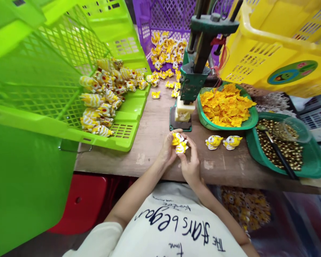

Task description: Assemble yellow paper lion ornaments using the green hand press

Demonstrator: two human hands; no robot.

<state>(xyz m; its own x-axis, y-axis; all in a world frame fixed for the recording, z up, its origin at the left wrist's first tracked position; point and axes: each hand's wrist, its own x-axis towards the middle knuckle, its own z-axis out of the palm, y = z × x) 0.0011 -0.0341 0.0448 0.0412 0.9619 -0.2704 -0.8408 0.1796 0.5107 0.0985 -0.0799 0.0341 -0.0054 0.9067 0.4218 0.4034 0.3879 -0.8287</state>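
Observation:
Both my hands meet just in front of the green hand press [194,84], above the wooden table. My left hand [168,149] is closed on a yellow-and-white plastic fish toy part [178,139]. Against it, my right hand [191,160] pinches a second yellow-and-white striped piece [182,146]; whether the two are joined I cannot tell. To the right, two fish figures [214,142] stand side by side on the table. A cream block [185,107] sits under the press, on its dark base.
A green crate [123,137] with striped fish figures lies at left; a purple crate [141,21] holds more parts behind. At right are a basket [216,125] of yellow pieces, a green tray [314,160] of gold beads with a black-handled spoon [279,157], and a yellow crate [256,46].

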